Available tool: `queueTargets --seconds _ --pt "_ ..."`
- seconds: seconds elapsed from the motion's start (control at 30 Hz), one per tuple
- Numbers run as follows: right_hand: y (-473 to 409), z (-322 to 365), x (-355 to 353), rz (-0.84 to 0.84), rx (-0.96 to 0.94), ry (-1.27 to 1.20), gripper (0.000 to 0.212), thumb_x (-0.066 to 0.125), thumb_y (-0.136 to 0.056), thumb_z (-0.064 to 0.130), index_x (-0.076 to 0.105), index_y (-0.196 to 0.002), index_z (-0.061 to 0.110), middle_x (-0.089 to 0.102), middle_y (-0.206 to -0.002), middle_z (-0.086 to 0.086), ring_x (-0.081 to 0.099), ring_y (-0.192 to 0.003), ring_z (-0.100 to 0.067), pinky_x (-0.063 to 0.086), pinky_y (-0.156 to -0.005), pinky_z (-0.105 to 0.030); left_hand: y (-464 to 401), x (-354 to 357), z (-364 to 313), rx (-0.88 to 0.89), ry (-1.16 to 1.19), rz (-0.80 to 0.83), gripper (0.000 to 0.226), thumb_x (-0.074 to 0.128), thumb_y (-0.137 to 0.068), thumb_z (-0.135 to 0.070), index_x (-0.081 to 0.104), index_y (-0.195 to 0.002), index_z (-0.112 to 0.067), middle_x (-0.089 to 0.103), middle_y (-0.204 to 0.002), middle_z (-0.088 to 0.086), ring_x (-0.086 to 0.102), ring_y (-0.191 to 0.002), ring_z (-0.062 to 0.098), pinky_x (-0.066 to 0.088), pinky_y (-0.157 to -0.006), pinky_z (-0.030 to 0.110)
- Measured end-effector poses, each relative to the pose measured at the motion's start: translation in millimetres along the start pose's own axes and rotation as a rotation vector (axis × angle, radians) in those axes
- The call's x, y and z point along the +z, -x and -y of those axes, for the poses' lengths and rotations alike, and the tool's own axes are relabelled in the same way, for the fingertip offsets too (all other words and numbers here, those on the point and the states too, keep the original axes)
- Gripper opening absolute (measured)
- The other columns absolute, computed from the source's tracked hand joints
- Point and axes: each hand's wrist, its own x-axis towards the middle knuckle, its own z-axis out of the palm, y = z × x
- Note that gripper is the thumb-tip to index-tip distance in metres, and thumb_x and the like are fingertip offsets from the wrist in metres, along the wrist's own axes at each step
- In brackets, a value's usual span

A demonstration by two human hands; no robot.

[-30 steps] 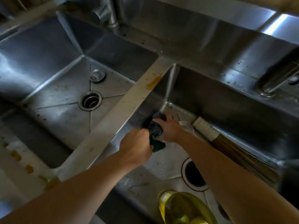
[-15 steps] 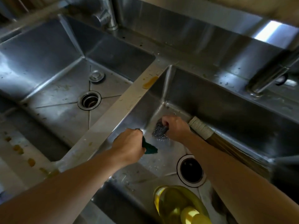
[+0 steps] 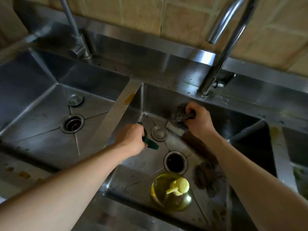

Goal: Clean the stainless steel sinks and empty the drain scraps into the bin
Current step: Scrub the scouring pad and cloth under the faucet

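bottle: yellow pump soap bottle, upright, near front edge
brush: bamboo brush, lying flat
wall: tan tiled wall

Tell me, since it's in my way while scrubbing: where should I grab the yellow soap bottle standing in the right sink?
Probably by the neck just under the pump head, coming straight down from above. The soap bottle stands upright near the front wall, its body broad and likely wet, so the narrow neck looks the surest hold.

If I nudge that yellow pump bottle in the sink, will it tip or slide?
The pump bottle looks squat and wide-based, so it probably slides rather than tips. The sink floor looks wet, likely making it slippery. It seems partly full, so moderately heavy.
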Motion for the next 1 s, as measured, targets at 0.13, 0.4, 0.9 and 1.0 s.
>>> queueTargets --seconds 0.13,0.4,0.9,1.0 --pt "40 -44 30 0.322 0.129 0.273 0.039 0.056 -0.078 -0.009 0.042 -0.067 0.026 0.051 -0.084 0.0 0.05 -0.073 -0.015 0.04 -0.059 -0.021 5 15 -4 -0.008 0.034 0.023 0.025 0.077 -0.078 -0.022 0.065 -0.097 -0.012 0.064 -0.103 0.003 0.062 -0.096 0.02 0.048 -0.072 0.026" --pt "59 -43 25 0.037 0.057 0.184 0.028 0.056 -0.072 -0.012 0.047 -0.077 0.014 0.053 -0.09 -0.004 0.049 -0.08 -0.021 0.036 -0.06 -0.025 11 26 -6 0.014 0.026 0.03 0.023 0.079 -0.076 -0.02 0.067 -0.093 -0.011 0.066 -0.101 0.005 0.063 -0.095 0.022 0.055 -0.082 0.035" --pt "69 -39 22 0.113 0.309 0.373 0.024 0.052 -0.082 -0.006 0.059 -0.089 0.016 0.052 -0.088 -0.005 0.056 -0.083 -0.027 0.038 -0.064 -0.027 8 20 -8 0.039 -0.004 0.038 0.026 0.079 -0.077 -0.023 0.066 -0.098 -0.017 0.064 -0.106 0.003 0.061 -0.094 0.019 0.052 -0.075 0.028" --pt "73 -31 17 0.069 0.196 0.295 0.026 0.053 -0.077 -0.01 0.05 -0.08 0.015 0.048 -0.089 -0.004 0.051 -0.08 -0.025 0.036 -0.062 -0.025 13 10 -7 0.074 0.004 0.022 0.022 0.078 -0.077 -0.023 0.063 -0.092 -0.021 0.064 -0.102 0.0 0.059 -0.086 0.017 0.047 -0.066 0.026"
